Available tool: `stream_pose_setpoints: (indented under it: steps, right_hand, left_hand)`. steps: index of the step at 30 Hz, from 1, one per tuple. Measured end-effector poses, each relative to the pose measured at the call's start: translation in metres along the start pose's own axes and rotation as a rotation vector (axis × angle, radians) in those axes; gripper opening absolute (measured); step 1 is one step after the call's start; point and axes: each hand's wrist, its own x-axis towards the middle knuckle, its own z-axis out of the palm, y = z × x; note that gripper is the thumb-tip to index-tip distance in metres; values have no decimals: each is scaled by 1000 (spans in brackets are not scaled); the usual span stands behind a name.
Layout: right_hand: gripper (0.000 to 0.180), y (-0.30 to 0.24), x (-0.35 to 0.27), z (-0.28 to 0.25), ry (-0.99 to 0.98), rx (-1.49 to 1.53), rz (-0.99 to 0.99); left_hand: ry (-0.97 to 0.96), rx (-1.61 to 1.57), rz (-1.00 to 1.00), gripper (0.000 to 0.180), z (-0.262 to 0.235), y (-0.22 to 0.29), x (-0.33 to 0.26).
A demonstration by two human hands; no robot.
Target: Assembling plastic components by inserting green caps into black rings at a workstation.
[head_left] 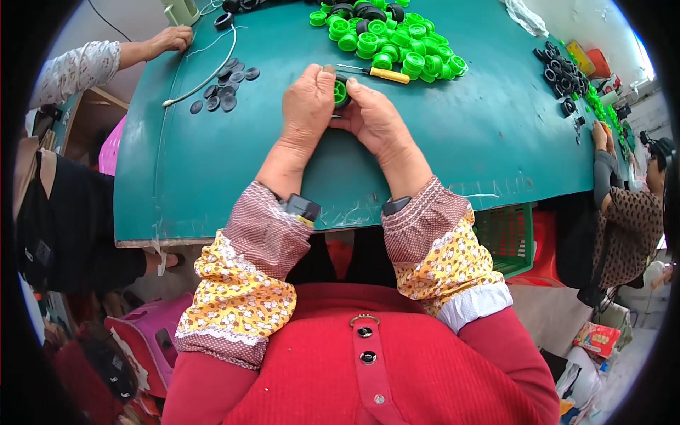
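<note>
Two patterned sleeves (244, 287) are worn over one red top (312, 368), and two dark bands (302, 207) are seen, one at each wrist. One green crate (524, 241) is set below the table (439, 152), to the right. Over the table, one wheel (341, 93), green with a black rim, is held between the two hands: it is gripped by the curled fingers of the left hand (308, 103) and pinched between the thumb and fingers of the right hand (375, 117). About a dozen black discs (228, 103) are scattered to the left, some overlapping, beside one pale cord (233, 42). Just beyond the wheel, one screwdriver (389, 75) is laid next to a pile (386, 42) of green wheels, too many to be counted, with several black tyres among them. Farther left, the table edge is touched by one co-worker's hand (170, 40).
</note>
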Motion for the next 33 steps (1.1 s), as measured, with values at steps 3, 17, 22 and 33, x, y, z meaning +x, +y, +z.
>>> stream_pose_setpoints:
  steps: [3,17,22,33]
  right_hand:
    - [29,-3,-1,-4,-105,-186,81]
    - [33,5,-1,9,-38,-232,-174]
    - [36,5,2,4,-44,-272,-158]
    - [37,8,2,5,17,-182,-57]
  left_hand:
    - [-227,-321,-119,29,-21,-12,1]
    - [-514,-846,-576,29,-40,0,-12]
    - [-569,-834,-555,27,-38,3,-11]
    - [-513,-572,-449,25,-38,15,-14]
